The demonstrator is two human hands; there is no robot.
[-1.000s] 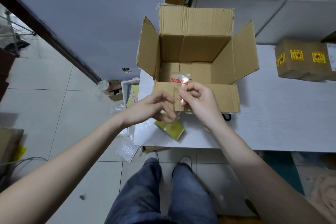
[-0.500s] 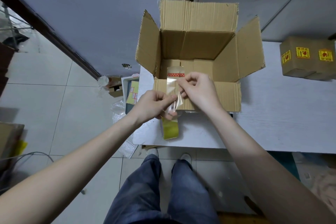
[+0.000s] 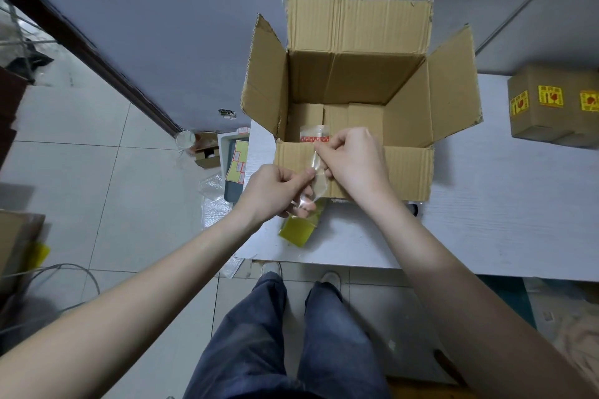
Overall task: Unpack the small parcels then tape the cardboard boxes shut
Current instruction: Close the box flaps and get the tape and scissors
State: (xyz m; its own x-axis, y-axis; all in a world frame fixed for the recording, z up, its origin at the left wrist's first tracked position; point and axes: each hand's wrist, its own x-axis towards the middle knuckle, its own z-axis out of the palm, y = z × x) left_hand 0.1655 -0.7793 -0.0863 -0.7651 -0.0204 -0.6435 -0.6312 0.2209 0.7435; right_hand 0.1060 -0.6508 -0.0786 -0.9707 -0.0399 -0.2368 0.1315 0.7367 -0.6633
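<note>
While both hands work just above the near left corner of the white worktop (image 3: 505, 204), a clear plastic bag (image 3: 319, 168) with a red printed strip along its top is held between them. The left hand (image 3: 275, 193) pinches the lower part of the bag with curled fingers, and the right hand (image 3: 351, 160) pinches its upper edge between thumb and fingertips; the two hands are almost touching. A yellow-green flat piece (image 3: 296, 232) shows below the left hand, over the worktop's near edge; whether it sits inside the bag or lies on the worktop cannot be told.

Just behind the hands an open cardboard box (image 3: 356, 81) stands at the left end of the worktop, all four flaps spread, the near flap folded down toward the person. Smaller cardboard pieces lie on its floor. Toward the right edge, well apart from it, a closed brown box (image 3: 551, 110) carries yellow stickers with red marks.

The worktop is pale with a faint wood grain. Beyond it rise grey-white panels, and to the left a blue-grey wall (image 3: 155, 26) runs diagonally with a dark skirting. The floor (image 3: 81, 155) is light tile. By the worktop's left edge on the floor are a grey bin (image 3: 233, 168) holding a yellow sheet with pink labels, a small open carton (image 3: 205, 155), a clear cup and crumpled plastic wrap. Grey cables curl at the far left. The person's blue trousers and pale shoes show below the near edge.
</note>
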